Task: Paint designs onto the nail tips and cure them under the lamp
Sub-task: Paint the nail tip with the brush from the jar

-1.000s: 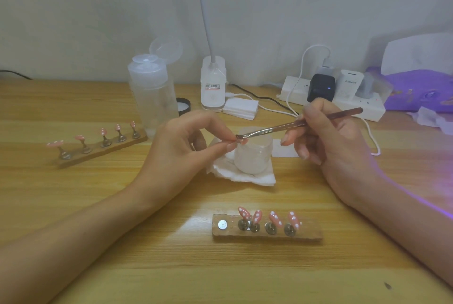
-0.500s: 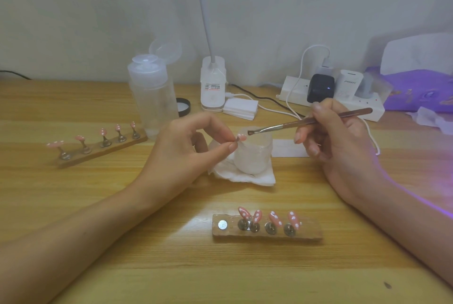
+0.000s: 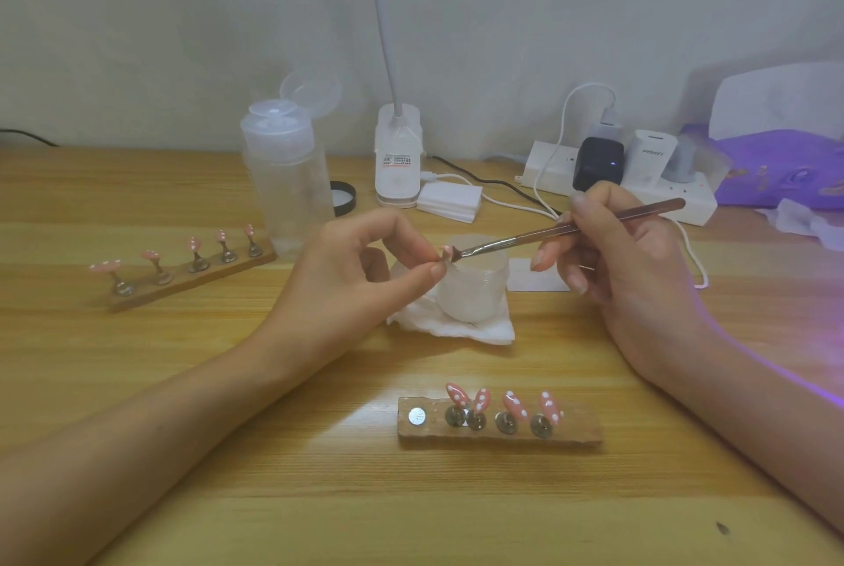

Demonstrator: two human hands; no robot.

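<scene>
Both hands hover over the middle of the wooden surface [image 3: 228, 474], each clamped on something small. The left hand [image 3: 361, 273] pinches a pink nail tip [image 3: 445, 252] between thumb and forefinger, and the right hand [image 3: 639, 273] grips a slim brush [image 3: 571, 227] like a pen. The brush's long axis slants from its reddish handle end, up and to the right near the power strip [image 3: 685, 200], down and left through a shiny metal ferrule to dark bristles that touch the nail tip. Just behind that meeting point stands a squat frosted jar [image 3: 475, 287] on a crumpled white tissue [image 3: 456, 328] — what it holds cannot be made out. Nearer the camera lies a rough-edged wooden block [image 3: 498, 433] carrying four glossy pink tips with white dots on round metal stands, plus one bare metal disc at its left end. A second wooden strip [image 3: 192, 278], angled at the far left, holds five more pink tips on thin metal stems. Behind it rises a clear plastic bottle [image 3: 287, 186] with its flip lid open; its contents are hard to judge. A black-rimmed lid [image 3: 342, 199] and a stack of white pads [image 3: 450, 200] sit near a white desk-light base [image 3: 397, 163]. At the far right a white hooded lamp [image 3: 776, 99] glows purple.
</scene>
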